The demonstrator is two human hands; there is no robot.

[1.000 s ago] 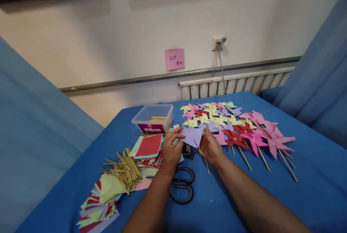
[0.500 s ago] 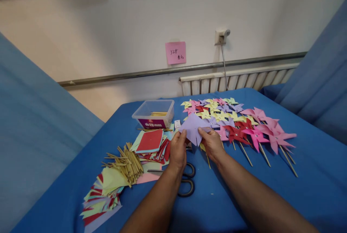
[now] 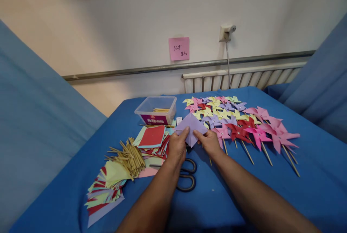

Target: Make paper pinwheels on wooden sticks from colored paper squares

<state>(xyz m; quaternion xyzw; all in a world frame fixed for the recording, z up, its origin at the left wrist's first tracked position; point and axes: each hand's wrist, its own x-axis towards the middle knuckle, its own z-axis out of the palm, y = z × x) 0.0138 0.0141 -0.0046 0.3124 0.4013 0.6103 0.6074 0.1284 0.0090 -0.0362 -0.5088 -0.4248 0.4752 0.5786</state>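
A purple paper square (image 3: 190, 123) with slits cut in from its corners is held above the table, turned like a diamond. My left hand (image 3: 177, 145) grips its left side, thumb on top near the middle. On the right side my right hand (image 3: 210, 142) pinches it, with the thumb near the centre as well. Below my left wrist lie black-handled scissors (image 3: 193, 181), their blades partly hidden by my forearm. Just beyond my right hand are the finished paper pinwheels (image 3: 238, 132) on sticks, in pink, red, yellow and purple.
A clear plastic box (image 3: 155, 110) with some sticks stands at the back. Left of my hands are stacked coloured paper squares (image 3: 152, 137), a pile of short sticks (image 3: 131, 159) and a fan of paper sheets (image 3: 104, 197). A blue cloth (image 3: 217, 207) covers the table.
My right thumb has shifted inward toward the paper's centre, and my left thumb also lies further over it. The camera view has shifted slightly.
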